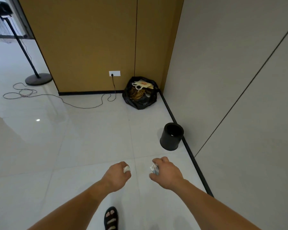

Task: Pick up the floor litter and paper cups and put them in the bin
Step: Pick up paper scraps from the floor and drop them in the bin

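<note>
My left hand (118,174) is curled round a small white crumpled piece of litter (126,169) that peeks out between thumb and fingers. My right hand (165,172) grips a larger crumpled wad of white paper with blue print (154,169). Both hands are held out over the white tiled floor, side by side. The black round bin (171,136) stands upright by the grey wall's skirting, ahead and a little right of my right hand. Something pale lies at its bottom.
A full black rubbish bag (140,93) with paper bags in it sits in the corner beyond the bin. A thin cable (83,106) runs from the wall socket (114,73) across the floor to a black stand base (38,78). My sandalled foot (111,219) is below.
</note>
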Action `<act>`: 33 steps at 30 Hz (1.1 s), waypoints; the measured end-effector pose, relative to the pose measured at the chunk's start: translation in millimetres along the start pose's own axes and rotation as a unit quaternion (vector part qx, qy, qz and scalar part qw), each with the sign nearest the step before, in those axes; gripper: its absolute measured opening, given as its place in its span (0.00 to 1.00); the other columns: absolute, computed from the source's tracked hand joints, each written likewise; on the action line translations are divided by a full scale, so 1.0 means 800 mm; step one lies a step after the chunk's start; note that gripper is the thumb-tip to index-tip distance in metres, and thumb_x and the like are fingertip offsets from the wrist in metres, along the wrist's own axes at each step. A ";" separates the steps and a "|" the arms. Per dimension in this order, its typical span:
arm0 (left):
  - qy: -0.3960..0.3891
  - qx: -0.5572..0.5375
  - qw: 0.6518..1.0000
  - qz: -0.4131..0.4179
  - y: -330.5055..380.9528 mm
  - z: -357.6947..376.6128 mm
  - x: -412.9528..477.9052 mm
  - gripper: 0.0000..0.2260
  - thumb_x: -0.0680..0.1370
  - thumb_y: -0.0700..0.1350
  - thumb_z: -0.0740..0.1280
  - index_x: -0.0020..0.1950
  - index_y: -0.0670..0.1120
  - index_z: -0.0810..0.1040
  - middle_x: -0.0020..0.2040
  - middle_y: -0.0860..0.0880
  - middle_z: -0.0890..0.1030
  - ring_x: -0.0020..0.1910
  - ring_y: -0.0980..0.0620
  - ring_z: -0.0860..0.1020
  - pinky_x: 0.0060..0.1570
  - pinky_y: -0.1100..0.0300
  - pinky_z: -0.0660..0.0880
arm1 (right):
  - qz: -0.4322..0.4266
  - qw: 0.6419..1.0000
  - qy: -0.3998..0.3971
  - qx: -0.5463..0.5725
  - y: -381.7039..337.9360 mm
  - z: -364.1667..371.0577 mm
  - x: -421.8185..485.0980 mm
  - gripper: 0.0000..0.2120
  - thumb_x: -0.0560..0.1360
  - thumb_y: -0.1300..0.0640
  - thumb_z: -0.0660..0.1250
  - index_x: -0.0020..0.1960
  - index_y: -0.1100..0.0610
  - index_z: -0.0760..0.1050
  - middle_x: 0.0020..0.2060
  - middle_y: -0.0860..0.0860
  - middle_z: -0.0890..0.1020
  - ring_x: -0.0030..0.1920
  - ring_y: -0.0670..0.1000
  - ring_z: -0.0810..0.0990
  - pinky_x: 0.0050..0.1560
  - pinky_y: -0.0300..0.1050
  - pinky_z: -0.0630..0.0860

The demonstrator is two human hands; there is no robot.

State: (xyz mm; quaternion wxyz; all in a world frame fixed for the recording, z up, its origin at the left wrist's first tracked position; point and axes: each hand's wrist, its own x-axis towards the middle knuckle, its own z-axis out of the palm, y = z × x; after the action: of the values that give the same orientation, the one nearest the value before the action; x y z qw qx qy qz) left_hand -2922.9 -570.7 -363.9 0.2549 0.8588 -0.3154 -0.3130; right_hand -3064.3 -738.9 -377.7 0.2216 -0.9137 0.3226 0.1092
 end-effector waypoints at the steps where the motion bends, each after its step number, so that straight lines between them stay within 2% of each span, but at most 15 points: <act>1: 0.000 0.002 1.000 0.004 -0.001 -0.015 0.028 0.05 0.79 0.48 0.61 0.50 0.49 0.74 0.46 0.49 0.80 0.43 0.52 0.78 0.36 0.65 0.70 | 0.006 1.000 0.002 0.001 -0.006 -0.007 0.027 0.29 0.74 0.40 0.64 0.73 0.46 0.63 0.67 0.49 0.66 0.61 0.55 0.74 0.58 0.47 0.74; 7: -0.022 0.014 0.999 0.029 0.012 -0.107 0.183 0.05 0.78 0.48 0.61 0.50 0.50 0.74 0.46 0.50 0.80 0.42 0.51 0.79 0.37 0.63 0.73 | 0.048 0.998 0.015 0.023 -0.038 -0.061 0.167 0.29 0.74 0.41 0.64 0.72 0.46 0.63 0.67 0.49 0.66 0.60 0.54 0.74 0.59 0.47 0.74; 12: -0.048 0.037 0.997 0.053 0.048 -0.140 0.296 0.07 0.78 0.48 0.62 0.53 0.48 0.76 0.47 0.50 0.79 0.44 0.51 0.78 0.41 0.62 0.74 | 0.073 0.996 0.022 0.044 -0.029 -0.096 0.250 0.29 0.75 0.42 0.65 0.73 0.47 0.63 0.68 0.50 0.66 0.63 0.54 0.73 0.60 0.46 0.73; 15: -0.070 0.049 0.993 0.077 0.084 -0.140 0.370 0.09 0.78 0.48 0.62 0.55 0.47 0.76 0.49 0.48 0.80 0.46 0.50 0.79 0.45 0.60 0.75 | 0.089 0.994 0.034 0.051 -0.007 -0.121 0.306 0.30 0.75 0.41 0.65 0.73 0.46 0.62 0.69 0.50 0.66 0.64 0.54 0.71 0.61 0.46 0.72; 20: -0.085 0.080 0.988 0.104 0.159 -0.135 0.501 0.10 0.78 0.48 0.62 0.57 0.46 0.76 0.52 0.47 0.80 0.48 0.48 0.79 0.47 0.60 0.75 | 0.093 0.992 0.055 0.062 0.048 -0.169 0.421 0.29 0.75 0.42 0.65 0.73 0.47 0.63 0.69 0.52 0.65 0.65 0.56 0.71 0.61 0.47 0.72; 24: -0.104 0.099 0.983 0.111 0.219 -0.139 0.590 0.11 0.79 0.48 0.62 0.59 0.46 0.75 0.53 0.46 0.80 0.49 0.48 0.78 0.46 0.62 0.73 | 0.106 0.991 0.053 0.066 0.093 -0.214 0.495 0.30 0.75 0.40 0.64 0.74 0.47 0.62 0.70 0.52 0.66 0.65 0.56 0.71 0.62 0.48 0.73; 27: -0.105 0.108 0.979 0.135 0.268 -0.135 0.658 0.12 0.79 0.47 0.62 0.61 0.45 0.75 0.55 0.45 0.80 0.52 0.48 0.78 0.50 0.62 0.74 | 0.112 0.987 0.074 0.084 0.129 -0.246 0.544 0.30 0.75 0.40 0.64 0.74 0.46 0.63 0.70 0.51 0.67 0.65 0.55 0.71 0.64 0.48 0.72; 33: -0.160 0.158 0.956 0.190 0.348 -0.101 0.772 0.13 0.79 0.47 0.63 0.61 0.43 0.74 0.56 0.45 0.80 0.53 0.49 0.77 0.55 0.60 0.74 | 0.195 0.969 0.078 0.127 0.202 -0.278 0.608 0.31 0.74 0.40 0.64 0.74 0.46 0.61 0.72 0.50 0.64 0.66 0.55 0.70 0.65 0.46 0.71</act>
State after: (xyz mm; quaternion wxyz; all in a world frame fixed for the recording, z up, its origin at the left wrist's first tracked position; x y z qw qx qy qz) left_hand -2598.9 -1171.3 -365.6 0.1173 0.7513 -0.5545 -0.3381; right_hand -2781.5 -1220.0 -403.5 0.2845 -0.8033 0.5220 0.0363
